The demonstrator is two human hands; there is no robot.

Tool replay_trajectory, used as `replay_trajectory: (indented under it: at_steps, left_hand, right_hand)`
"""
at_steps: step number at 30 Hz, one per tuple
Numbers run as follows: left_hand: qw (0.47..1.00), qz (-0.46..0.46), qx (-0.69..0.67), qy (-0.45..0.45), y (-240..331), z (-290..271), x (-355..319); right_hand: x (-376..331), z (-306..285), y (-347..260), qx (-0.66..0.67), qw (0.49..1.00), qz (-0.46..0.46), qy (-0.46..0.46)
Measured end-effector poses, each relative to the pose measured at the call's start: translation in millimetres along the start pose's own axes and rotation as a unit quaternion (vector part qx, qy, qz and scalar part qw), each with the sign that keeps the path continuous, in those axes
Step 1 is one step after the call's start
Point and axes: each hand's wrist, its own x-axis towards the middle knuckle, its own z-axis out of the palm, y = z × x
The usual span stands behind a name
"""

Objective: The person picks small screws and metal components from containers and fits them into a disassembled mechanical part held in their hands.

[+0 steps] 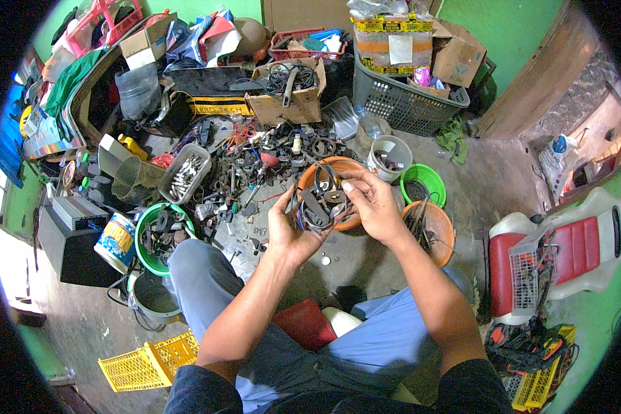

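Both my hands hold a tangled bundle of dark parts and thin black cable in front of my chest. My left hand cups it from below and the left, palm up, with the fingers curled behind it. From the right, my right hand grips the bundle's edge, thumb on top. A flat dark oblong piece and a round piece show in it; their kind I cannot make out. Just behind the hands stands an orange tub, partly hidden by them.
A heap of small scrap parts spreads over the floor ahead. On the left stand a green-rimmed basin and a grey tray of white pieces. On the right are a white bucket, a green basin and another orange tub.
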Motion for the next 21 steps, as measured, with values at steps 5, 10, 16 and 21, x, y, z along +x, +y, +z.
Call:
replay_trajectory:
  at_steps: [5, 10, 16, 21]
  left_hand:
    - [1.0, 0.002, -0.016, -0.007, -0.9, 3.0, -1.1]
    - [0.999, 0.011, -0.013, -0.027, -0.4, 0.5, 1.0]
    - [1.0, 0.016, -0.002, -0.007, -1.0, 4.9, -2.3]
    - [1.0, -0.003, -0.01, -0.014, 0.2, 0.4, -0.9]
  right_hand:
    - [1.1, 1.3, -3.0, -0.036, 0.998, -0.054, 0.016]
    - [5.5, -4.9, 6.8, -0.072, 0.992, -0.103, 0.022]
    - [6.0, -8.6, 6.6, -0.074, 0.994, -0.079, 0.026]
    - [0.3, -2.5, -4.6, 0.018, 0.999, 0.026, 0.036]
